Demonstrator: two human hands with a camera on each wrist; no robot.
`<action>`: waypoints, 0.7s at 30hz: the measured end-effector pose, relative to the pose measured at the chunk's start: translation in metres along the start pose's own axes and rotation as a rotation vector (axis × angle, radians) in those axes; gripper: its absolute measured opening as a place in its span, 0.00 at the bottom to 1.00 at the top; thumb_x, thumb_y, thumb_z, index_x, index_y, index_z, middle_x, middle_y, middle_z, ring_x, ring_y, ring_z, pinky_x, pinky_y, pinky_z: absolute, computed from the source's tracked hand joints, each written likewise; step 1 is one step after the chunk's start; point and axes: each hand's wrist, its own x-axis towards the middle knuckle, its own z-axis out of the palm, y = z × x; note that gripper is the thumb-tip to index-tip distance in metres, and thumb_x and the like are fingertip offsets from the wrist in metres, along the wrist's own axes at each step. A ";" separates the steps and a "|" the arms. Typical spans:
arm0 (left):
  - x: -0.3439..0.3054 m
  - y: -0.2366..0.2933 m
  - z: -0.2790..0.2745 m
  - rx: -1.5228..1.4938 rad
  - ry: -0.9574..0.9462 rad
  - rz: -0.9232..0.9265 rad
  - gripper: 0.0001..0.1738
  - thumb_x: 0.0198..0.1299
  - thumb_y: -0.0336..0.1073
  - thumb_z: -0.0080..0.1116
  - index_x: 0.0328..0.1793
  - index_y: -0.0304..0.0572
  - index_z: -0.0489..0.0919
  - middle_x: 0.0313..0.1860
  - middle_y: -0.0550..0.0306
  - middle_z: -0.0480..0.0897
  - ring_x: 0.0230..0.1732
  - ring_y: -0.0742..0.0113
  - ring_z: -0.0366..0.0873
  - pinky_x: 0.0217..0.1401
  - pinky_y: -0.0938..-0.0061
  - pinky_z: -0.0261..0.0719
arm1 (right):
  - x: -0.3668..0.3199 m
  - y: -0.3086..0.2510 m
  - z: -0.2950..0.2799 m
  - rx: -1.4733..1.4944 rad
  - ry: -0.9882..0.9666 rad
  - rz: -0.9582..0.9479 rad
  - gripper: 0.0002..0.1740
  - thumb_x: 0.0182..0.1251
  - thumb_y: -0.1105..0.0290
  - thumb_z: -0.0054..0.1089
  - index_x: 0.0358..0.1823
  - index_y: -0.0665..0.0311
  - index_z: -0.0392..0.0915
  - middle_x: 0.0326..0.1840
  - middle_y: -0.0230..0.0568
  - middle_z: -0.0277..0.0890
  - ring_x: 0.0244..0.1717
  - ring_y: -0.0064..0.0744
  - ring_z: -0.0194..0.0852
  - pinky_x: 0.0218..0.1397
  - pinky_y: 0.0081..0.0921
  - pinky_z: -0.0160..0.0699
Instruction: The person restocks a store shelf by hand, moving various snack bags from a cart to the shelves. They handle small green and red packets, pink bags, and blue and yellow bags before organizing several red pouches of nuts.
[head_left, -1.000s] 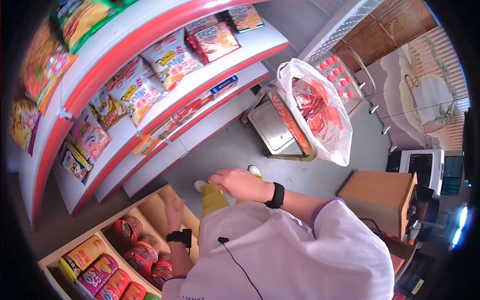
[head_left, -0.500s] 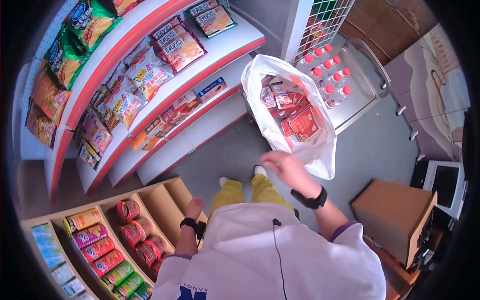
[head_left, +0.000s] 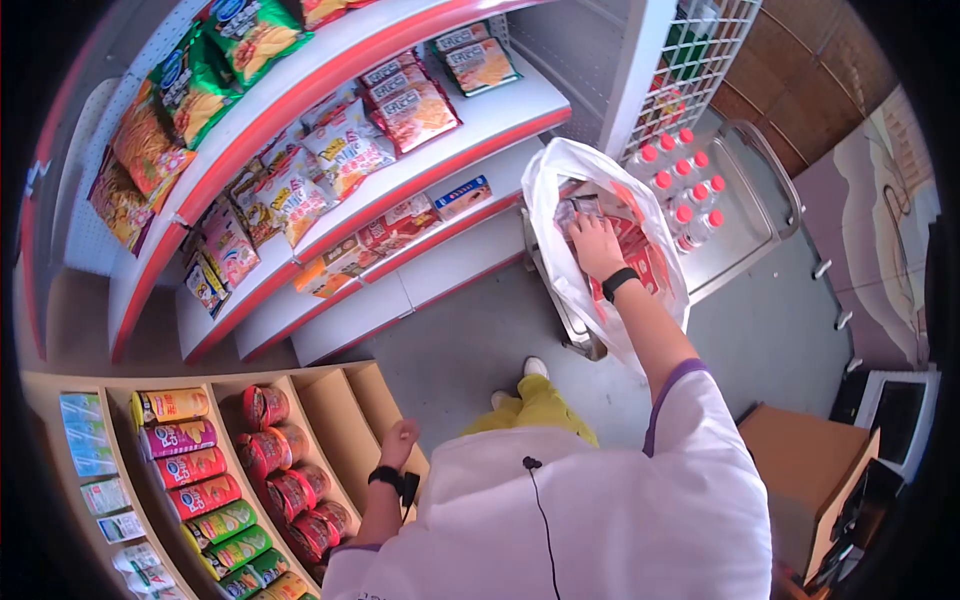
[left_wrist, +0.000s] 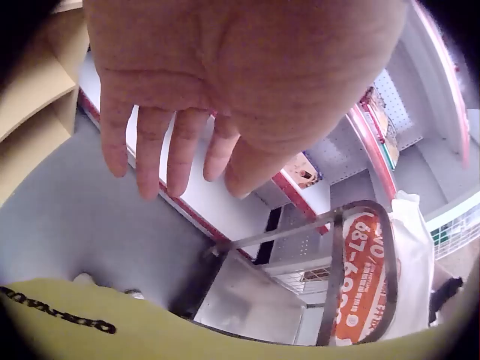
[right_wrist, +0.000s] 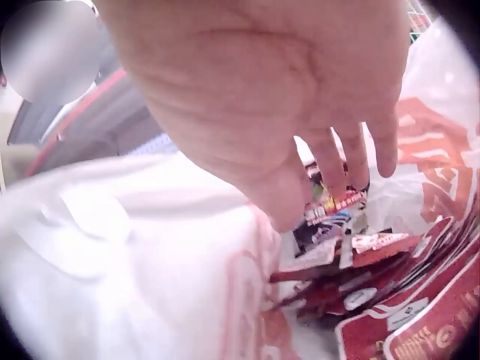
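Observation:
My right hand [head_left: 597, 247] reaches down inside the mouth of a white plastic bag [head_left: 545, 185]. In the right wrist view its fingers [right_wrist: 328, 161] extend toward a small dark packet [right_wrist: 334, 206], overlapping it, with nothing visibly gripped. Red packets [right_wrist: 405, 330] lie stacked in the bag beside that hand. My left hand [head_left: 400, 443] hangs near the wooden shelf unit [head_left: 335, 400], holding nothing. Its fingers [left_wrist: 150, 161] dangle loosely in the left wrist view.
The bag stands on a metal cart [head_left: 750, 215] with several red-capped bottles [head_left: 685, 185]. Snack shelves [head_left: 480, 110] curve along the left. Canisters [head_left: 205, 495] and red noodle cups [head_left: 290, 495] fill compartments at the lower left. A cardboard box [head_left: 805, 460] sits on the right.
My right hand has moved from in front of the body, up and forward into the bag. My left hand has stayed low beside the wooden unit. The view has turned toward the bag.

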 end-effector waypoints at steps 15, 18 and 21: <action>-0.130 -0.086 0.025 -0.455 0.092 -0.556 0.18 0.56 0.35 0.56 0.53 0.41 0.73 0.34 0.57 0.79 0.30 0.69 0.79 0.27 0.77 0.73 | 0.063 0.018 -0.037 -0.242 0.168 -0.179 0.08 0.54 0.69 0.50 0.31 0.59 0.78 0.55 0.38 0.67 0.53 0.37 0.64 0.55 0.32 0.64; -0.102 -0.084 0.025 -0.429 0.061 -0.345 0.19 0.56 0.37 0.56 0.55 0.43 0.72 0.36 0.55 0.79 0.36 0.68 0.79 0.34 0.75 0.74 | 0.067 0.018 -0.030 -0.270 0.095 -0.186 0.08 0.53 0.70 0.50 0.27 0.59 0.79 0.43 0.35 0.72 0.50 0.34 0.65 0.56 0.31 0.63; -0.077 -0.030 0.014 -0.289 0.096 -0.243 0.20 0.57 0.38 0.57 0.56 0.44 0.72 0.37 0.55 0.79 0.40 0.66 0.79 0.41 0.72 0.75 | 0.065 0.023 -0.033 -0.237 0.171 -0.240 0.07 0.50 0.71 0.51 0.25 0.58 0.80 0.33 0.32 0.73 0.46 0.33 0.66 0.56 0.30 0.63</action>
